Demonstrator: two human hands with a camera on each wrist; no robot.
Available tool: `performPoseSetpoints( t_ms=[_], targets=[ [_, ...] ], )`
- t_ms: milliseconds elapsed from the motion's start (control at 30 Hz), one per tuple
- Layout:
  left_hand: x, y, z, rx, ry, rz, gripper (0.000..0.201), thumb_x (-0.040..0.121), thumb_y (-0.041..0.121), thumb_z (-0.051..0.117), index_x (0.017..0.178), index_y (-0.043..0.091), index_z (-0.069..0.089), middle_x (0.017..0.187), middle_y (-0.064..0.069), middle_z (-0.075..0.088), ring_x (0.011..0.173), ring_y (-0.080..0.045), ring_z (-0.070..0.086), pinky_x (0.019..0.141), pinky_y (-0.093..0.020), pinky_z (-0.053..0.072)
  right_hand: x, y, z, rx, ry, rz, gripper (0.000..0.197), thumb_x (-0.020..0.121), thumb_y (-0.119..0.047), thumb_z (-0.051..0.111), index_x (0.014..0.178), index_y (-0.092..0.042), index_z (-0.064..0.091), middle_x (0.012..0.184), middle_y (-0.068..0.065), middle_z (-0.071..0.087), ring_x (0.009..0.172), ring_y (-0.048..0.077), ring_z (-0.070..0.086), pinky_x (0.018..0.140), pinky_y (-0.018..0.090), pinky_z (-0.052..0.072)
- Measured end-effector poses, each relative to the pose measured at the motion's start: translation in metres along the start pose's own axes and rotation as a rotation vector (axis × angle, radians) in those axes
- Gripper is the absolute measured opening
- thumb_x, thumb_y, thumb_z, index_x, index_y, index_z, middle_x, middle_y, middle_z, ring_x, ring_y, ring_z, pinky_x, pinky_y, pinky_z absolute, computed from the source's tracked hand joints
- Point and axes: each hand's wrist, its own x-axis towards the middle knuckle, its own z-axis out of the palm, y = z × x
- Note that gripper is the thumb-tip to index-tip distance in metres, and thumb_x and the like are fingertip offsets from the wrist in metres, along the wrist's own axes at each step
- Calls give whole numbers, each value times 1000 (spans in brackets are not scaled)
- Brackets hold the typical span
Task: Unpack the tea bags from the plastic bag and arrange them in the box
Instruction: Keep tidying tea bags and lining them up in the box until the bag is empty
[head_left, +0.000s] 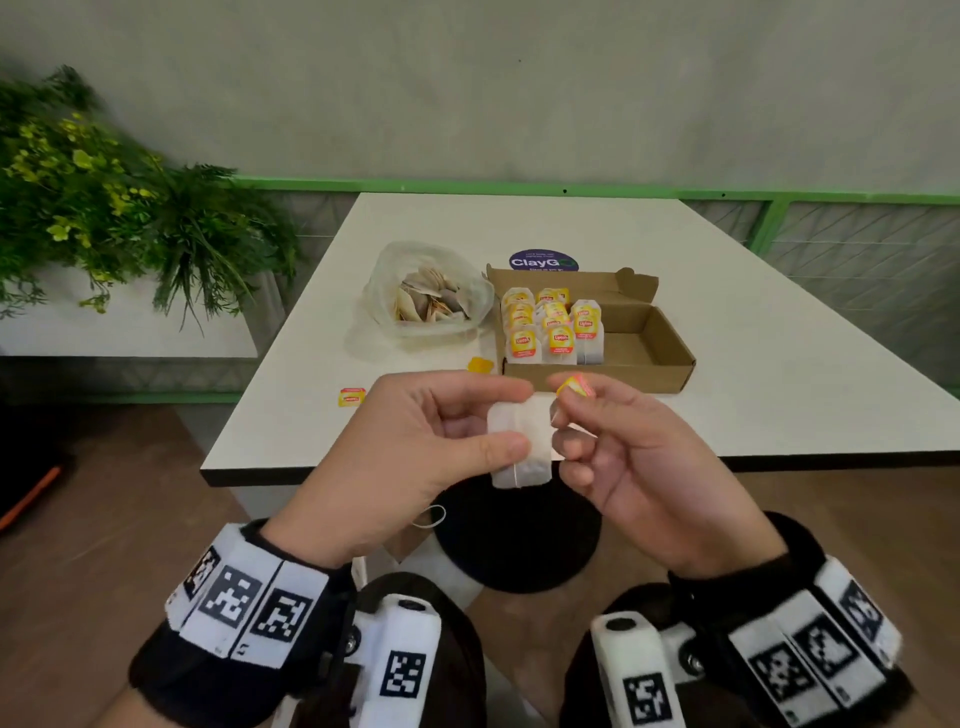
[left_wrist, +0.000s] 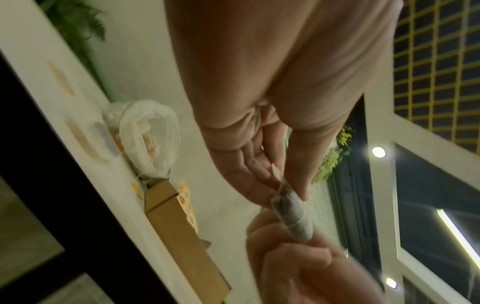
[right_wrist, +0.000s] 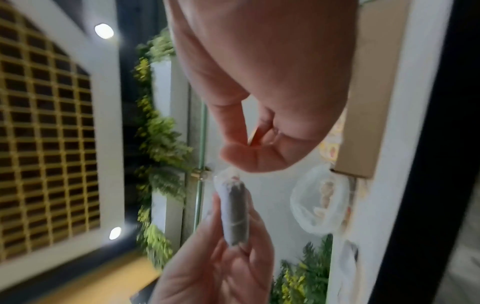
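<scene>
At the left of the head view, two loose paper tags lie on the desk (head_left: 727, 338): one tag (head_left: 351, 397) near the desk's left edge, and a yellow one (head_left: 480, 365) just beside the box's near left corner. They seem to have come off their bags.

Above them, in the upper middle of the frame, the plastic bag (head_left: 431, 291) stands open, with a heap of tea bags inside. I think its mouth is spread wide so that a hand can reach in easily.

In the lower middle of the frame, the left hand (head_left: 410, 447) holds one tea bag (head_left: 519, 447) above the near edge of the desk. Its grip is clamped on the bag's left side, thumb in front and fingers behind, so the pouch hangs flat and upright.

To the right of it, the right hand (head_left: 644, 467) pinches this bag's yellow tag (head_left: 573, 387) between thumb and forefinger, so that grip is closed on the tag. Probably the tag is being laid against the pouch, to match the bags already packed.

Above the hands, right of the plastic bag, the cardboard box (head_left: 670, 353) lies open, lid back. Its left part holds rows of arranged tea bags (head_left: 550, 327) standing with tags facing forward; the right part is bare cardboard, so the task is well under way but not finished.
</scene>
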Motion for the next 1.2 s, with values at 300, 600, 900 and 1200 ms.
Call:
performPoseSetpoints(
  t_ms=[300, 600, 900, 1200],
  targets=[
    [-5, -9, 8, 75, 12, 12, 54, 71, 9, 84, 120, 28, 73, 92, -20, 70, 75, -26, 62, 72, -46, 59, -1, -9, 5, -748, -4, -356, 20, 90, -1, 69, 105, -14, 67, 77, 8, 69, 60, 18, 59, 48, 31, 49],
    [-8, -11, 6, 26, -86, -105, 89, 70, 3, 83, 144, 37, 46, 93, -11, 72, 68, -20, 58, 60, -23, 51, -4, -20, 0, -847, -153, -381, 16, 82, -3, 77, 96, -10, 75, 83, 3, 76, 74, 10, 69, 68, 20, 53],
    [-12, -10, 4, -100, -47, -161, 46, 75, 7, 78, 119, 13, 68, 96, -33, 71, 81, -29, 69, 68, -25, 56, -9, -27, -3, -704, -286, -250, 16, 88, -15, 64, 97, -6, 74, 75, 2, 67, 64, 11, 58, 60, 24, 50],
    [-13, -15, 12, -349, 82, -172, 16, 85, 12, 62, 90, 6, 76, 76, -15, 71, 63, -20, 69, 60, -23, 57, 2, -7, 3, -173, -83, 2, 31, 80, -6, 66, 110, -1, 69, 77, 9, 63, 61, 14, 55, 54, 22, 46]
  ],
)
